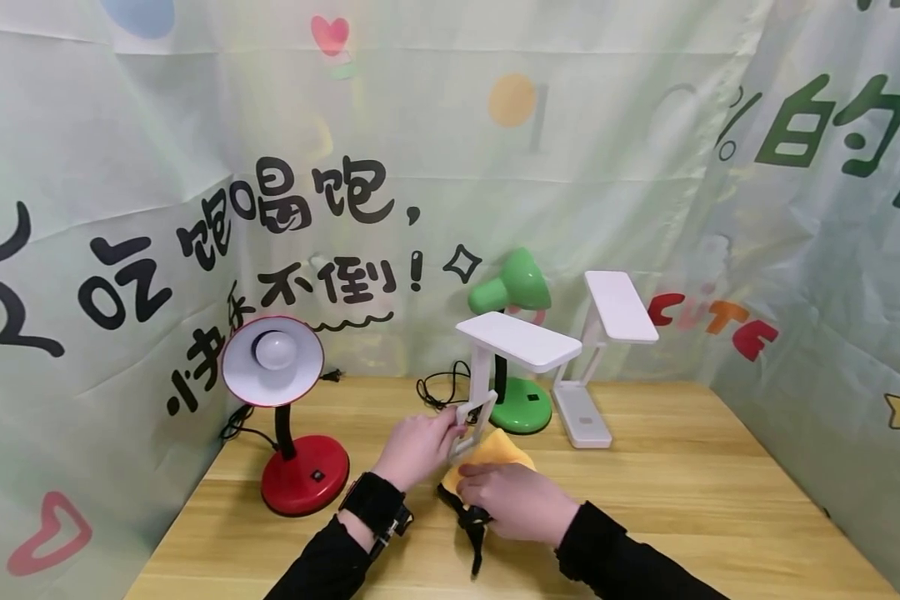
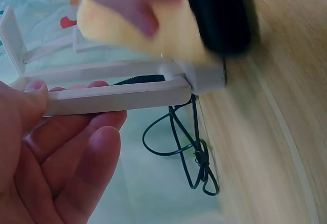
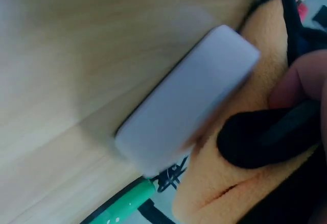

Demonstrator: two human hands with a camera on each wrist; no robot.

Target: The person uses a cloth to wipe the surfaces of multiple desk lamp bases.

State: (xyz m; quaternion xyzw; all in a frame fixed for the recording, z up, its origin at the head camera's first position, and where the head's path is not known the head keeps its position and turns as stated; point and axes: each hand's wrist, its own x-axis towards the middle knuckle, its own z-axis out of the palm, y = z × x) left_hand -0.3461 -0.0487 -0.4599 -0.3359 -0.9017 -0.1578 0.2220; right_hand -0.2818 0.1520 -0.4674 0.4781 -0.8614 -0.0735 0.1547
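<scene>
In the head view my left hand (image 1: 414,448) grips the folding arm of a white desk lamp (image 1: 521,342). The left wrist view shows thumb and fingers pinching that lamp arm (image 2: 117,99). My right hand (image 1: 521,502) holds a yellow cloth (image 1: 498,447) low beside the lamp. Beneath this hand hangs a black strap (image 1: 474,533). In the right wrist view the cloth (image 3: 265,45) lies against the lamp's flat white base (image 3: 189,101), covering one edge of it. Both the cloth and the right hand are blurred in the left wrist view.
A red desk lamp (image 1: 305,475) stands on the left of the wooden table (image 1: 682,500). Behind the held lamp are a green lamp (image 1: 522,406) and its coiled black cord (image 1: 441,390). Another white lamp (image 1: 583,417) stands to the right. Printed cloth walls (image 1: 420,108) enclose the table.
</scene>
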